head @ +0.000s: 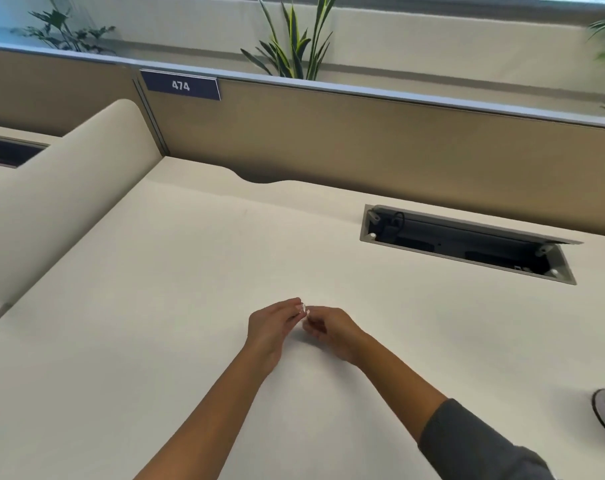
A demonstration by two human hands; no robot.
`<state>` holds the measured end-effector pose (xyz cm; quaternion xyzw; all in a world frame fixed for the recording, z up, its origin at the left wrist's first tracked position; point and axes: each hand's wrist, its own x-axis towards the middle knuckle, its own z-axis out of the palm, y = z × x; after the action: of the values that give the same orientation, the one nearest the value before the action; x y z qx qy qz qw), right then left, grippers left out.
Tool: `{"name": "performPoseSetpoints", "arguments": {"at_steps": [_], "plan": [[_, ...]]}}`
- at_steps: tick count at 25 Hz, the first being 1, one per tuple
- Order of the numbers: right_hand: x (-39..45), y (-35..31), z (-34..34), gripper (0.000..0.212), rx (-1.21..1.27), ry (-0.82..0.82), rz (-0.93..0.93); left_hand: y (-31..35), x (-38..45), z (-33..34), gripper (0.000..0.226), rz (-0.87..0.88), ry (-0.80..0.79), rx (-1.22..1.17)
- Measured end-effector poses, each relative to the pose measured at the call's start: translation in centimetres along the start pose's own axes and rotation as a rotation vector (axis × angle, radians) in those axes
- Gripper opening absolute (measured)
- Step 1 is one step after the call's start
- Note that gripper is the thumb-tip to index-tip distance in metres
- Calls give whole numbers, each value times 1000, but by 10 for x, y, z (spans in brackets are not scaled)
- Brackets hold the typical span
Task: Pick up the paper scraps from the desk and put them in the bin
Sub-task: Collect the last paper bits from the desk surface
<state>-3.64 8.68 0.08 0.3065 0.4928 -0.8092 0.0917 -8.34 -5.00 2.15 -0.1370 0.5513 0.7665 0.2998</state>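
Both forearms reach forward over the pale tabletop (155, 306) from the near edge and converge toward its middle, so the two hands meet fingertip to fingertip. The left hand (271, 323) comes in from the near left with the forearm bare, wrist straight, back of the hand turned up and to the left, its fingers (292, 308) curled inward and pinched together at the tips. The right hand (332, 329) comes in from the near right, a dark grey sleeve (467, 441) pushed up past the forearm, knuckles up, its fingers bent and closed toward the thumb. Between the two sets of fingertips sits a tiny white paper scrap (304, 309), held just above the tabletop; it is too small to tell which hand truly grips it. To the far right an open cable hatch (467, 244) is set into the tabletop.
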Motion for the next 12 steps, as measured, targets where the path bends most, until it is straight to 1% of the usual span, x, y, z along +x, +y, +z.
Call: {"name": "performPoseSetpoints", "arguments": {"at_steps": [1, 2, 3, 4, 6, 8, 10, 12], "plan": [[-14, 4, -7, 17, 258, 24, 68, -5, -9, 9, 17, 20, -42, 112], [-26, 8, -15, 17, 455, 59, 109, -11, -16, 17, 17, 44, -86, 248], [-38, 12, -22, 18, 585, 94, 130, -17, -24, 25, 17, 72, -136, 395], [-50, 15, -31, 20, 658, 122, 135, -22, -32, 36, 19, 101, -186, 539], [-74, 21, -48, 24, 705, 151, 136, -33, -48, 59, 26, 149, -224, 774], [-94, 21, -65, 24, 711, 158, 127, -44, -65, 85, 28, 202, -241, 946], [-111, 17, -83, 26, 754, 156, 99, -57, -80, 109, 26, 267, -287, 1094], [-124, 11, -99, 27, 802, 148, 54, -68, -91, 129, 30, 310, -319, 1176]]}}
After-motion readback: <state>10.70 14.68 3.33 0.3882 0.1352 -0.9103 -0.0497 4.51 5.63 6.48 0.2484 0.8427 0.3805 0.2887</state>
